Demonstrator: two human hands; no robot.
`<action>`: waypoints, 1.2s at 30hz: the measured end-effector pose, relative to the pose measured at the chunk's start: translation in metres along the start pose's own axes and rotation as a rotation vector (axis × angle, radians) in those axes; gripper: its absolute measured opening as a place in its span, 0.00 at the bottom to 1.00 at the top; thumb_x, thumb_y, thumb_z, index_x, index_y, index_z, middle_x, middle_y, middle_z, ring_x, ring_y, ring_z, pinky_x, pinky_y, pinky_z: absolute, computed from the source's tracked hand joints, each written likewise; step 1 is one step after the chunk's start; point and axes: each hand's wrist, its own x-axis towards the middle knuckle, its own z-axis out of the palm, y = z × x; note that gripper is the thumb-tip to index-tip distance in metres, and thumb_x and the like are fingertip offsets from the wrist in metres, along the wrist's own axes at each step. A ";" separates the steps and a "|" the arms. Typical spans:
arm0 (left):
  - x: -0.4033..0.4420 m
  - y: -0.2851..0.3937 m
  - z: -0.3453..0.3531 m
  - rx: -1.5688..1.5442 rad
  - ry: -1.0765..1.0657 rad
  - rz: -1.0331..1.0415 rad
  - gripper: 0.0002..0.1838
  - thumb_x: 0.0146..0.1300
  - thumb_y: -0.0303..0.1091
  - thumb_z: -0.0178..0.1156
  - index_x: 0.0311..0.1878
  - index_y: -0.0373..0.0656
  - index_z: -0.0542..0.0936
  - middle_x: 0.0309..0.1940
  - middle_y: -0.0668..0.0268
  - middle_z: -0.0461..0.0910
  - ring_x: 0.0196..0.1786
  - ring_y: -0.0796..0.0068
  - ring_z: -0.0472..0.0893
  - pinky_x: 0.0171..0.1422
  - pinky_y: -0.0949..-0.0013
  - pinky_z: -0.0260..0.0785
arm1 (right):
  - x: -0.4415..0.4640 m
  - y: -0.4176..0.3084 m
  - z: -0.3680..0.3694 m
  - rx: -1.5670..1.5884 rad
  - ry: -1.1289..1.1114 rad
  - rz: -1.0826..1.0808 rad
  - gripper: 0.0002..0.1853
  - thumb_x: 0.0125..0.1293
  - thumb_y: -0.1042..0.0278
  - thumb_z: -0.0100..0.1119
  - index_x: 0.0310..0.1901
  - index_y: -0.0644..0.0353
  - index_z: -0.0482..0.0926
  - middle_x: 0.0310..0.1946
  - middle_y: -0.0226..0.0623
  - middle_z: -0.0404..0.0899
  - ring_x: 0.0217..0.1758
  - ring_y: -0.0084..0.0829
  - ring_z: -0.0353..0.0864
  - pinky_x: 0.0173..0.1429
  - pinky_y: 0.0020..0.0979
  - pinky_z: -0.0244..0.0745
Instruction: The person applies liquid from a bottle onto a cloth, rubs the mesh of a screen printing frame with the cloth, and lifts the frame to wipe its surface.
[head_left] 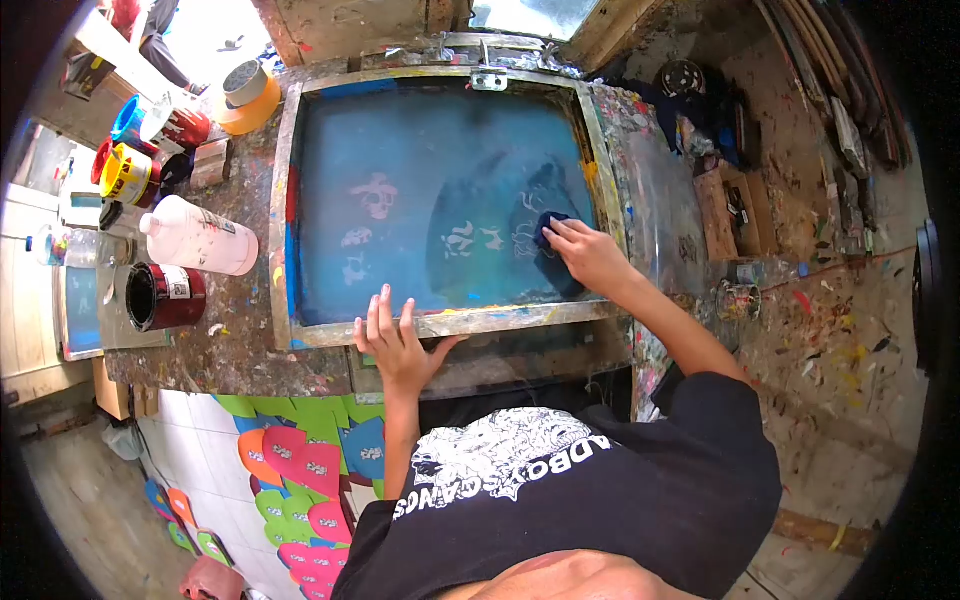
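Observation:
A wooden-framed printing screen (360, 200) with blue-grey mesh lies on the paint-stained bench. Pale design marks show in the mesh, and darker, wet-looking patches spread over its right half. My right hand (588, 258) is closed around a dark blue cloth (548, 228), pressed against the mesh near the right side. Fingers spread, my left hand (402, 348) rests on the near edge of the frame and holds nothing. A metal hinge clamp (488, 78) sits at the far edge of the frame.
Left of the screen stand a pinkish-white bottle (205, 237), a dark red paint can (165, 297), a yellow tub (130, 175) and a tape roll (250, 108). Colourful printed sole-shaped pieces (300, 460) lie below left. A cardboard box (735, 212) stands right.

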 end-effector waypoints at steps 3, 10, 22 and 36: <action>-0.002 -0.001 0.001 -0.008 -0.002 -0.014 0.48 0.55 0.79 0.62 0.60 0.42 0.75 0.71 0.47 0.69 0.73 0.48 0.66 0.77 0.42 0.45 | 0.018 0.030 0.002 -0.050 0.086 0.094 0.21 0.64 0.77 0.53 0.59 0.66 0.82 0.62 0.49 0.82 0.65 0.45 0.81 0.67 0.37 0.80; 0.000 0.000 0.000 -0.005 -0.014 -0.007 0.49 0.55 0.78 0.63 0.62 0.41 0.74 0.72 0.47 0.68 0.73 0.49 0.65 0.76 0.42 0.48 | 0.024 -0.004 0.000 0.317 0.000 -0.265 0.21 0.59 0.81 0.55 0.54 0.60 0.86 0.57 0.43 0.86 0.63 0.37 0.85 0.65 0.35 0.83; -0.004 0.000 0.001 -0.014 -0.025 -0.010 0.48 0.56 0.79 0.61 0.62 0.41 0.75 0.71 0.46 0.68 0.74 0.48 0.65 0.78 0.42 0.45 | 0.067 0.067 0.004 0.062 0.206 0.028 0.22 0.59 0.81 0.54 0.55 0.59 0.83 0.55 0.50 0.84 0.58 0.46 0.86 0.61 0.40 0.84; -0.002 0.000 -0.001 -0.016 -0.002 -0.022 0.44 0.59 0.77 0.60 0.59 0.43 0.76 0.72 0.49 0.70 0.73 0.51 0.67 0.78 0.42 0.44 | 0.092 0.025 0.004 0.249 0.161 -0.042 0.14 0.57 0.76 0.57 0.43 0.60 0.87 0.45 0.43 0.88 0.48 0.43 0.88 0.53 0.40 0.83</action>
